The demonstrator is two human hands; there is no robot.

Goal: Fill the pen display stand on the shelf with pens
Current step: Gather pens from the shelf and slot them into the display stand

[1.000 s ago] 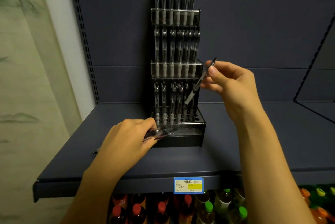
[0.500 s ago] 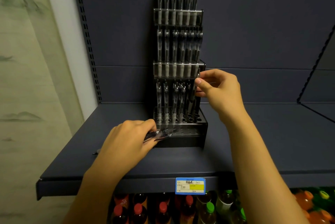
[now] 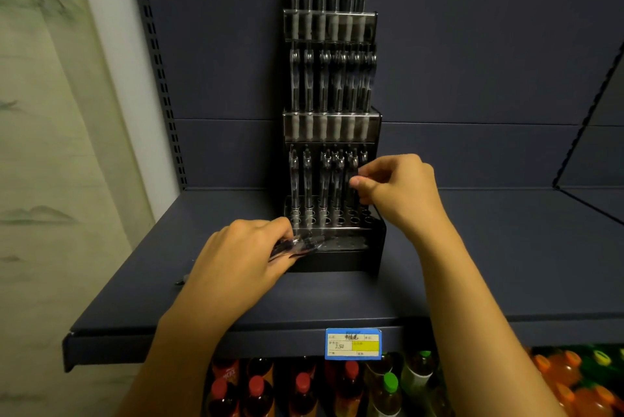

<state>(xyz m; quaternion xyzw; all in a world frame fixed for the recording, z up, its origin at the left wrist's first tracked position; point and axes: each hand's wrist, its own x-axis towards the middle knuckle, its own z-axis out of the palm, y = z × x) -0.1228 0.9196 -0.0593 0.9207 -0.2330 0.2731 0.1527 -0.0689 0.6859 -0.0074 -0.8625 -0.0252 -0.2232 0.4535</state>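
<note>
Shelf (image 3: 472,264): a dark blue-grey board with a back panel of the same colour; it carries the stand near its middle.
Pen display stand (image 3: 332,126): a tall, dark, three-tiered rack standing upright against the back panel. The top two tiers are packed with upright pens; the bottom tier has pens in its back holes and open holes in the front rows.
Left hand (image 3: 243,261): low in front of the stand's base, its grip curled round a bundle of pens (image 3: 297,244) that lies nearly flat and points towards the stand's bottom tier.
Right hand (image 3: 395,190): at the right side of the bottom tier, thumb and fingers pinching a single pen (image 3: 354,177) held upright among the standing ones. I cannot tell whether its tip sits in a hole.
Bottles (image 3: 304,389): on the level below the shelf, red caps to the left, green caps further right, orange ones at the far right.
Price label (image 3: 353,343): blue and yellow, clipped to the shelf's front edge.
</note>
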